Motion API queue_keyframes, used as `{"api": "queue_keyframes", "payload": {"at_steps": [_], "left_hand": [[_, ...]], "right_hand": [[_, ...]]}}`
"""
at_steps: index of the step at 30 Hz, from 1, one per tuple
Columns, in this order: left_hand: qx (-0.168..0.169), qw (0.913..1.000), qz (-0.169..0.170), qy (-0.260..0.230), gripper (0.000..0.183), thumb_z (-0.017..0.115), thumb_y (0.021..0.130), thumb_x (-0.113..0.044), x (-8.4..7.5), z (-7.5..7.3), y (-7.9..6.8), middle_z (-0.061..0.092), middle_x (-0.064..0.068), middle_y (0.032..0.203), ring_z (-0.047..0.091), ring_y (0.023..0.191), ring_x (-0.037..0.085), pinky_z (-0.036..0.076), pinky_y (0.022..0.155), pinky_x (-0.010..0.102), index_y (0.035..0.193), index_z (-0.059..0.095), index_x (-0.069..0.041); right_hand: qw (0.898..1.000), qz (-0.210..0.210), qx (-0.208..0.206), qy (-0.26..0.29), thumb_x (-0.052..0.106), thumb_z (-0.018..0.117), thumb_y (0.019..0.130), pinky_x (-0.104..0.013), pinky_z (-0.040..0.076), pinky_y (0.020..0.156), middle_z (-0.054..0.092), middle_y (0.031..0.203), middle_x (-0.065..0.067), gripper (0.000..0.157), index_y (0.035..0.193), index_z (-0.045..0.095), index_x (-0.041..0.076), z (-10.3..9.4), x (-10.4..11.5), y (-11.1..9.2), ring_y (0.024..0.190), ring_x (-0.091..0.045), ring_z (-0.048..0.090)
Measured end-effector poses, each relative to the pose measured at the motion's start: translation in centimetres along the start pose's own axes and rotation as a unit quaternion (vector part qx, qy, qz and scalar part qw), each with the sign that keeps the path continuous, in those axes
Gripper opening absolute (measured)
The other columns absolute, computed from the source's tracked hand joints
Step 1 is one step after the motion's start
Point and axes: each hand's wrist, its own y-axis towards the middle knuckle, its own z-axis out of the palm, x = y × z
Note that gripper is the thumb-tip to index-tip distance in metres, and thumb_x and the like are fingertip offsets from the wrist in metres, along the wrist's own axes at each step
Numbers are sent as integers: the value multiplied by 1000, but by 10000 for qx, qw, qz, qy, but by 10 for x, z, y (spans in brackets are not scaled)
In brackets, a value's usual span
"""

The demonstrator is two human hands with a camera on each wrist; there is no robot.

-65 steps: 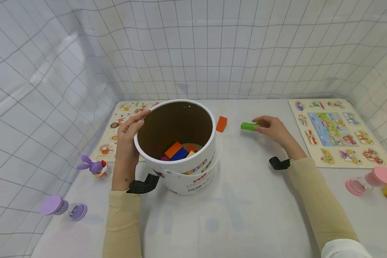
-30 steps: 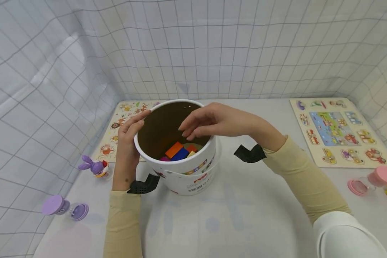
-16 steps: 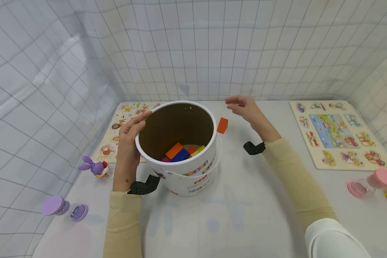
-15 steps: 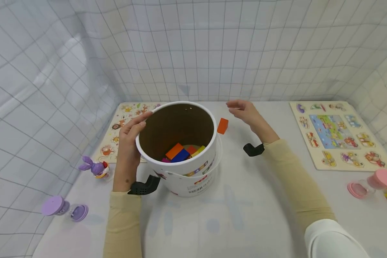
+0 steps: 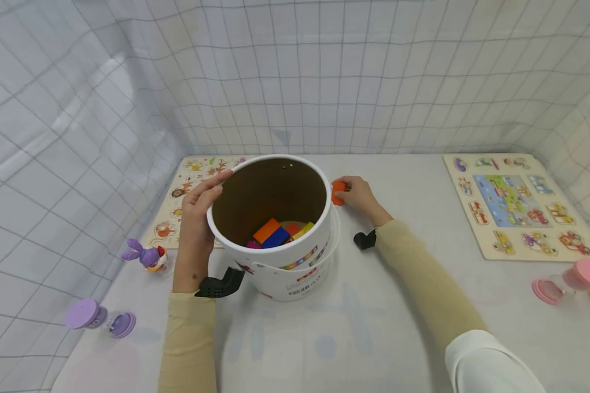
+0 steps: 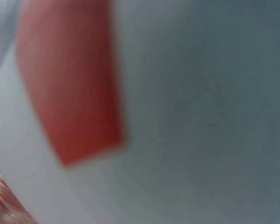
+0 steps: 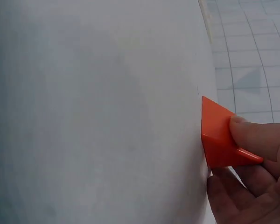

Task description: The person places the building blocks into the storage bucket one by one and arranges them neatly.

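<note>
A white bucket stands in the middle of the table in the head view, holding several coloured blocks, among them an orange block and a blue block. My left hand rests along the bucket's left side, its fingertips at the rim. At the bucket's right side, my right hand pinches another orange block on the table. The right wrist view shows the thumb on that orange block with fingers beneath. In the left wrist view, the blurred bucket wall hides most of the left hand.
Puzzle boards lie behind on the left and on the right. A purple rabbit toy and a purple-lidded container are at left, a pink-lidded container at right. Netting and white cloth wall in the table.
The right hand carried a green block to the bucket and let it go inside the bucket's mouth, then moved out right and down onto the orange block. The left hand stayed at the rim.
</note>
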Motion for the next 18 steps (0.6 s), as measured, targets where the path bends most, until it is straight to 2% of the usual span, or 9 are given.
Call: {"api": "queue_keyframes", "payload": {"at_steps": [4, 7, 10, 12, 14, 15, 18], "left_hand": [[-29, 10000, 9, -17, 30, 50, 89, -18, 2, 0, 1, 55, 7, 117, 45, 110, 25, 32, 93, 41, 115, 60, -8], [-14, 10000, 27, -29, 29, 51, 89, -18, 2, 0, 1, 55, 8, 117, 45, 109, 25, 33, 92, 40, 115, 61, -8], [29, 10000, 26, -82, 29, 52, 89, -18, 1, 0, 0, 55, 9, 116, 46, 109, 26, 34, 92, 40, 114, 61, -8], [38, 10000, 44, -32, 29, 52, 88, -18, 0, -1, -1, 56, 8, 116, 46, 109, 26, 34, 91, 40, 114, 61, -8], [60, 10000, 15, -54, 29, 52, 88, -18, 1, -1, -1, 55, 9, 116, 45, 109, 26, 34, 91, 41, 114, 61, -8], [49, 10000, 32, 3, 29, 51, 89, -18, 1, -1, -1, 56, 9, 116, 46, 109, 26, 34, 91, 41, 114, 61, -8], [15, 10000, 48, 7, 29, 50, 89, -18, 2, 0, -1, 56, 9, 116, 46, 109, 26, 34, 92, 41, 114, 61, -8]], "right_hand": [[9990, -304, -242, -207, 9, 59, 82, -36, 43, 81, 61, 104, -10, 26, 107, 62, 7, 6, 3, -3, 96, -24, 54], [9989, -319, -296, -198, 8, 59, 81, -35, 43, 78, 62, 102, -10, 25, 107, 62, 7, 7, 3, -6, 93, -24, 55], [9993, -227, -183, 240, 11, 60, 83, -31, 45, 76, 61, 104, -9, 27, 109, 61, 8, 4, 5, -12, 94, -22, 55], [9959, -174, -78, 887, 13, 60, 84, -29, 47, 76, 59, 106, -9, 30, 113, 59, 7, -3, 13, -18, 96, -22, 55], [9847, -92, 3, 1739, 15, 61, 84, -28, 48, 77, 57, 108, -11, 34, 116, 55, 4, -14, 26, -27, 97, -21, 55], [9758, -74, 39, 2184, 15, 61, 84, -27, 48, 78, 56, 108, -11, 36, 117, 54, 3, -22, 36, -32, 97, -21, 55], [9418, -217, 39, 3355, 16, 62, 83, -26, 47, 80, 55, 107, -11, 38, 117, 51, 2, -47, 73, -48, 96, -21, 55]]}}
